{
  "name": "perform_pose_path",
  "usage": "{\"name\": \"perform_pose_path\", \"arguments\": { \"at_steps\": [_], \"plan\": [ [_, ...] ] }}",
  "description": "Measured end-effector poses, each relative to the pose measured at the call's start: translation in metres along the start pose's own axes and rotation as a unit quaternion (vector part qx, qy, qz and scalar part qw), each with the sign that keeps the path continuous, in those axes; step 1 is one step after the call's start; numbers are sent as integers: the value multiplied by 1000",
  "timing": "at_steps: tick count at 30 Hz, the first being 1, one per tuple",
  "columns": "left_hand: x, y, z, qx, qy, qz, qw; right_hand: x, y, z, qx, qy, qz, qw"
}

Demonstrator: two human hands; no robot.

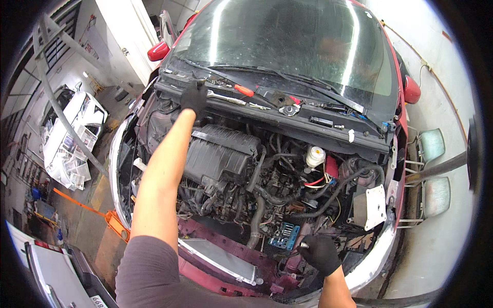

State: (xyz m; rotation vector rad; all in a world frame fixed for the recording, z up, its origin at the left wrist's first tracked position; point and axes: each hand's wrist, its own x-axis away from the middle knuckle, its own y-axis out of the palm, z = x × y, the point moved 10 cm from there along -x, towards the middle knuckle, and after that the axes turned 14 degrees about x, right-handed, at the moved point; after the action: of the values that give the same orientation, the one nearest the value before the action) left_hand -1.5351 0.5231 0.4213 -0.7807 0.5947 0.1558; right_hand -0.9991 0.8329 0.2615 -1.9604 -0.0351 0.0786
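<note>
Landmark: black ribbed engine cover (221, 154). Left hand (193, 96), black glove, is past its far left corner, over the cowl (246, 115), just beside a chrome wrench (226, 98). Fingers blend into the dark plastic; can't tell whether they're spread or gripping. Right hand (319, 255), also gloved, is right of the cover and nearer the body, curled narrow, apparently round a shiny-ended piece (304, 246); the rest is covered, type unclear. Blue socket tray (294, 233) lies open between the cover and that hand.

Doing it well, my take: lift things straight up off the cowl, don't drag. A nudged part could drop behind the cover and be a pain to fish out. Left forearm crosses above the cover's left side, so hold it high. Right hand: firm grip on the shiny-ended piece, stay clear of the tray edge; it looks easy to tip.

Count: 1 tray (pieces inside too small to count), 1 chrome wrench. Past the cover's far edge: 1 orange-red handle (244, 90), 1 round metal cap (289, 110), 2 wipers (345, 101). Right of the cover: 1 white reservoir (315, 159).
</note>
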Motion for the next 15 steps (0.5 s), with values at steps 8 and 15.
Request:
{"name": "perform_pose_path", "arguments": {
  "at_steps": [8, 15],
  "plan": [
    [-95, 92, -60, -183, -74, -166, 966, 6, 36, 23, 12, 19, -97, 995],
    [-97, 98, -46, -193, -99, -161, 963, 1, 34, 23, -15, 30, -98, 995]
  ]
}}
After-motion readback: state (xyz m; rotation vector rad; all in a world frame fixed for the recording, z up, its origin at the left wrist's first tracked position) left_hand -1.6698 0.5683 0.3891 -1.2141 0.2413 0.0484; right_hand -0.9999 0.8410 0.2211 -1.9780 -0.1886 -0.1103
